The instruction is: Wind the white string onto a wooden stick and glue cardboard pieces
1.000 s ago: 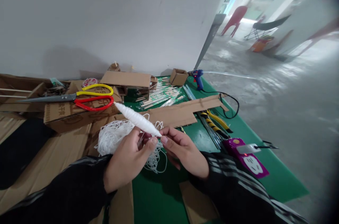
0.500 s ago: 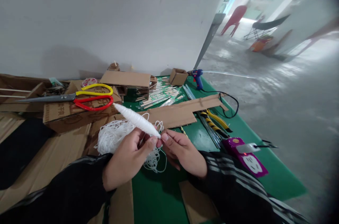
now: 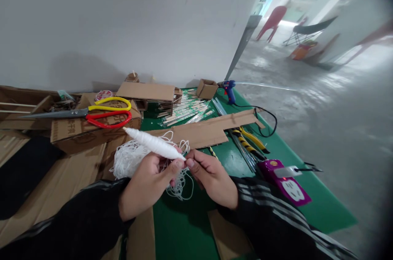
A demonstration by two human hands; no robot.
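Observation:
A stick wound with white string (image 3: 155,144), thick in the middle and tapered at both ends, slants over the table with its bare tip pointing up and left. Near its lower end, my left hand (image 3: 153,180) is closed around it between thumb and fingers. My right hand (image 3: 211,176) pinches the lower right tip, where thumb and fingertips meet; whether a thread lies between them is too small to tell. Behind and below the left hand spreads a loose heap of white string (image 3: 127,158), with loops hanging under the fingers.
Large scissors (image 3: 107,112) lie on a cardboard box (image 3: 80,131) at left. A cut cardboard strip (image 3: 202,131), bundled wooden sticks (image 3: 187,108), a blue glue gun (image 3: 229,90), yellow-handled pliers (image 3: 253,141) and a purple power strip (image 3: 285,182) lie on the green table (image 3: 325,206).
The upper end of the wound stick has swung down and left, so it lies flatter. My right hand has shifted very slightly; my left hand stays in place.

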